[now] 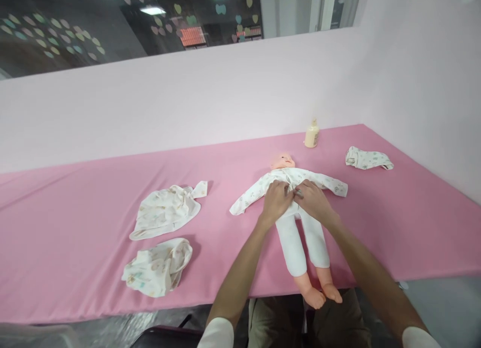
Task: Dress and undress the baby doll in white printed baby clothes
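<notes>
A baby doll (282, 161) lies on its back on the pink table (75, 212), head away from me, bare feet over the near edge. It wears a white printed top (323, 181) and white trousers (293, 242). My left hand (275, 200) and my right hand (312, 198) rest side by side on the doll's belly. The fingers of both hands are closed, pinching the front of the top where its two edges meet.
Two crumpled printed baby garments lie to the left, one (165, 210) farther off and one (158, 268) near the front edge. Another garment (367, 159) lies at the right. A cream bottle (311, 134) stands behind the doll by the pink wall.
</notes>
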Motion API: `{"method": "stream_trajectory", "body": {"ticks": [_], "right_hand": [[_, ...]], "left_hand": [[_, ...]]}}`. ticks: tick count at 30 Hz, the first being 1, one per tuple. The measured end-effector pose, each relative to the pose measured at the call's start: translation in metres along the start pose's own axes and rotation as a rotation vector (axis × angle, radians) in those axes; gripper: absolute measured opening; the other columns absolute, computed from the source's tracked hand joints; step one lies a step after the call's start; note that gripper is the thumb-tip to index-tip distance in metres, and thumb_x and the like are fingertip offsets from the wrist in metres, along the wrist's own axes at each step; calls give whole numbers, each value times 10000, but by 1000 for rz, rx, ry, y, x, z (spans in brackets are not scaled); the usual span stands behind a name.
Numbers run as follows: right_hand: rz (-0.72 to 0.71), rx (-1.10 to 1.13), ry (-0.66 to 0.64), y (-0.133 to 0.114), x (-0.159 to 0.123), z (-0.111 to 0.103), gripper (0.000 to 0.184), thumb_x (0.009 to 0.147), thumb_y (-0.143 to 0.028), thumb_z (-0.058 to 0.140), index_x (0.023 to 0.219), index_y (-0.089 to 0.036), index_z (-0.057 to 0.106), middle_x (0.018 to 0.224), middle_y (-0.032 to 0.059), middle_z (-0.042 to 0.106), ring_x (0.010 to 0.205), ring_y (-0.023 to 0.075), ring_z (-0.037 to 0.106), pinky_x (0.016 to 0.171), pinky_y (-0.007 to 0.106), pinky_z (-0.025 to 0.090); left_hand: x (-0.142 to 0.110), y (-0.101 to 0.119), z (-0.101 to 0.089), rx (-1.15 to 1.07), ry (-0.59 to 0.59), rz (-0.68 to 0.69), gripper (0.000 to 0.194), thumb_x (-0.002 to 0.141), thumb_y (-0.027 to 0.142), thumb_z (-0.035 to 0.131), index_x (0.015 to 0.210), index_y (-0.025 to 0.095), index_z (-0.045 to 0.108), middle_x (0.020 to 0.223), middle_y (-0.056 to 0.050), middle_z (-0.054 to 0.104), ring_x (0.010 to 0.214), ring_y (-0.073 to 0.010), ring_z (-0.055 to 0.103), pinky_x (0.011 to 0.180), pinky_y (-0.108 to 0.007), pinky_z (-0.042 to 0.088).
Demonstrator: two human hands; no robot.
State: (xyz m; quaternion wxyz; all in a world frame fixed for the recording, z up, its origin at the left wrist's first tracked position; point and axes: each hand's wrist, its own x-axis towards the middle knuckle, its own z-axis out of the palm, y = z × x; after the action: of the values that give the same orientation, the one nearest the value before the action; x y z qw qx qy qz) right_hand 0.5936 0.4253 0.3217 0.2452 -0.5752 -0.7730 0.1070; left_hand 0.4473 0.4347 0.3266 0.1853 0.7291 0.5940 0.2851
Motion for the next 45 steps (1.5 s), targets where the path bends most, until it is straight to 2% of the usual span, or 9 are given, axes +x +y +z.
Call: {"method": "stream_trajectory", "body": {"ticks": [4, 8, 15, 19, 24, 27, 32, 36, 45], "right_hand": [[77, 134, -93, 9, 11, 1, 60, 816, -192, 589, 770, -186, 551, 902, 57, 598, 849, 195, 551, 724, 305, 405], [110, 294, -173, 23, 19, 5, 205, 751, -314, 678, 774, -201, 507, 785, -10, 551, 709, 150, 492, 626, 278, 356], [88, 440, -313, 31, 17, -2, 238, 798, -354, 581, 674, -210, 438, 631, -52, 437, 592, 121, 391, 549, 270, 277], [161, 507, -161, 27, 11, -4, 150, 763, -272, 540, 706, -222, 411, 636, -56, 440, 586, 126, 403, 549, 266, 293], [319, 346, 72, 16, 8, -1, 50, 785, -188, 447, 791, -219, 486, 735, 3, 597, 734, 195, 551, 652, 298, 376], [314, 247, 102, 13, 6, 2, 157, 823, -160, 412, 906, -200, 539, 817, 50, 655, 813, 232, 591, 691, 322, 392], [233, 87, 120, 13, -1, 9, 281, 841, -182, 449, 1108, -157, 534, 878, 82, 659, 843, 253, 603, 713, 337, 403], [166, 33, 166, 11, -2, 10, 183, 863, -161, 415, 955, -189, 571, 940, 91, 651, 827, 229, 593, 689, 320, 386], [289, 407, 126, 0, -2, -2, 251, 880, -296, 461, 640, -226, 447, 554, -38, 407, 551, 156, 389, 574, 292, 306]], "left_hand": [[-2, 2, 10, 96, 33, 2, 187, 919, 278, 522, 936, 167, 672, 1021, -106, 605, 995, -244, 540, 876, -361, 436], [-2, 0, 11, 67, 71, 1, 188, 921, 207, 483, 920, 173, 668, 997, -97, 621, 974, -236, 545, 861, -353, 434], [-4, -3, 8, -117, 129, -17, 195, 955, 223, 431, 804, 190, 551, 787, -21, 606, 761, -174, 539, 705, -300, 376], [-8, -1, 10, -214, 174, -104, 153, 953, 231, 426, 863, 193, 544, 747, 1, 587, 702, -159, 531, 667, -288, 363], [-14, -4, 12, -240, 236, -114, 183, 881, 148, 476, 1047, 169, 551, 891, -40, 603, 807, -174, 552, 742, -300, 412], [-18, -7, 8, -131, 208, -126, 89, 873, 146, 470, 884, 177, 552, 851, -50, 583, 828, -195, 534, 743, -315, 400], [-18, -7, -2, -114, 165, -170, 288, 892, 199, 458, 625, 208, 349, 650, 1, 475, 646, -155, 448, 626, -289, 327], [-19, -5, -4, -167, 213, -113, 234, 916, 208, 441, 682, 200, 434, 641, 14, 481, 630, -143, 450, 628, -274, 325], [-17, -6, 3, -69, 192, -4, 238, 974, 283, 444, 802, 183, 573, 763, -28, 604, 738, -164, 545, 689, -275, 357]]}}
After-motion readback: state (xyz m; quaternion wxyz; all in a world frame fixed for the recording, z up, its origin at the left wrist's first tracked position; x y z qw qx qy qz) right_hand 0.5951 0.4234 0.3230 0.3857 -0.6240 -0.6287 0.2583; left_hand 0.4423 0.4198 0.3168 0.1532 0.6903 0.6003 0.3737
